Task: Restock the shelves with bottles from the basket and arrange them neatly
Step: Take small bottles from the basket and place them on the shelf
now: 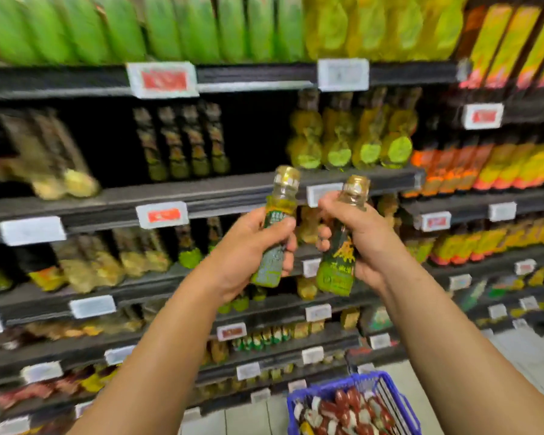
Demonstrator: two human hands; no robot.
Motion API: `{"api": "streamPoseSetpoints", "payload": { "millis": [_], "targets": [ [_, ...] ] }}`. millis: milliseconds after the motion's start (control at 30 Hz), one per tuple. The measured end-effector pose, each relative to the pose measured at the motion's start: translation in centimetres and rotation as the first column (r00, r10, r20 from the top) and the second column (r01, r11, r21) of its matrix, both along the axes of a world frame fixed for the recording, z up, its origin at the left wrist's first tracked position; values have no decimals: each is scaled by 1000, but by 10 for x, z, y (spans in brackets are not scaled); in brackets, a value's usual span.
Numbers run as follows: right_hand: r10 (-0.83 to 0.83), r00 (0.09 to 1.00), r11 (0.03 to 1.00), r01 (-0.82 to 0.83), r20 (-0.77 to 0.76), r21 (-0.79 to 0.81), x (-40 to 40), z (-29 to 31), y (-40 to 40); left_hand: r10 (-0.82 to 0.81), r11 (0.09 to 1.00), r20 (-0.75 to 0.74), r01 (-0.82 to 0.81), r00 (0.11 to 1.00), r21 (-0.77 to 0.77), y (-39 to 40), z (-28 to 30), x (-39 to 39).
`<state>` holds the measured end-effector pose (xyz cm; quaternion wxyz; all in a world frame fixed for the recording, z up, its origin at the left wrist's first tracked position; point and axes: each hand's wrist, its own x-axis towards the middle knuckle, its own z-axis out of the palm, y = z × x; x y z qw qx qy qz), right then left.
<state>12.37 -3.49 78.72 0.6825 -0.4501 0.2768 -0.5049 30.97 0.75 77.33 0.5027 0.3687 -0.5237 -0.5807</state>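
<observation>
Showing: a person's two bare forearms raised before dark store shelves (201,196), one small bottle in each hand; much of the view is blurred
Left hand (248,249): grip closed round the body of the left bottle (275,233), fingers wrapped over its green label; thumb across the near side
Left bottle: nearly upright, leaning slightly right at the top; clear neck and gold-toned cap above the hand; yellow-green base below it
Right hand (361,243): grip closed round the upper body of the right bottle (339,262), fingers curled just under its neck
Right bottle: tilted, cap toward the upper right; dark green label with a yellow-green lower band hanging below the hand
Relation of bottles: side by side at mid-height, near each other but apart; both held in front of the shelf edge that carries white price tags (324,193)
Shelves: several tiers, far side of the scene; rows of green and yellow bottles (352,136) on the tier behind the hands; green pouches (170,26) on the top tier; orange and yellow bottles (484,167) to the right
Basket (402,403): blue, near and lower right, on the pale floor; holding many small bottles with red and white caps (349,409), too blurred to count
</observation>
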Motion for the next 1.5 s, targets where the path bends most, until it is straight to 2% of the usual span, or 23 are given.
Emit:
{"api": "streamPoseSetpoints", "payload": {
  "millis": [100, 233, 367, 500, 667, 733, 867, 900, 967, 1033, 1133, 1233, 1400, 1500],
  "targets": [
    [-6, 986, 989, -20, -169, -149, 43, 29, 2, 83, 996, 9, -82, 997, -28, 18, 10, 52],
    [-119, 893, 898, -90, -435, -430, 83, 60, -6, 198, 976, 179, -176, 964, -127, 26, 17, 108],
    [-214, 774, 841, -164, -595, -516, 102, 70, -29, 297, 947, 258, -248, 920, -206, 13, 23, 140],
    [-222, 751, 849, -164, -622, -502, 105, 71, -74, 365, 922, 243, -313, 899, -228, -17, 23, 156],
    [-233, 757, 859, -134, -610, -495, 113, 69, -140, 493, 866, 280, -433, 824, -251, -66, 21, 159],
    [-250, 709, 865, -143, -660, -481, 116, 67, -168, 517, 853, 305, -451, 800, -263, -86, 21, 158],
    [-314, 529, 892, -120, -788, -436, 126, 68, -215, 544, 838, 382, -463, 747, -289, -120, 21, 150],
    [-277, 538, 900, -145, -796, -411, 127, 67, -226, 561, 828, 391, -484, 730, -284, -127, 20, 148],
    [-294, 562, 847, -222, -773, -483, 133, 64, -247, 587, 810, 401, -514, 704, -282, -139, 19, 146],
    [-404, 490, 769, -276, -773, -577, 141, 66, -256, 596, 803, 397, -529, 698, -275, -149, 18, 144],
    [-353, 521, 787, -284, -777, -547, 151, 62, -277, 612, 791, 363, -552, 703, -264, -158, 15, 144],
    [-362, 503, 788, -284, -785, -546, 158, 59, -287, 605, 796, 338, -545, 721, -262, -163, 13, 145],
    [-351, 582, 815, -196, -733, -546, 165, 53, -293, 578, 814, 358, -491, 733, -309, -162, 12, 151],
    [-283, 647, 834, -198, -708, -515, 167, 50, -293, 564, 823, 370, -463, 739, -328, -159, 11, 154]
  ]
}}
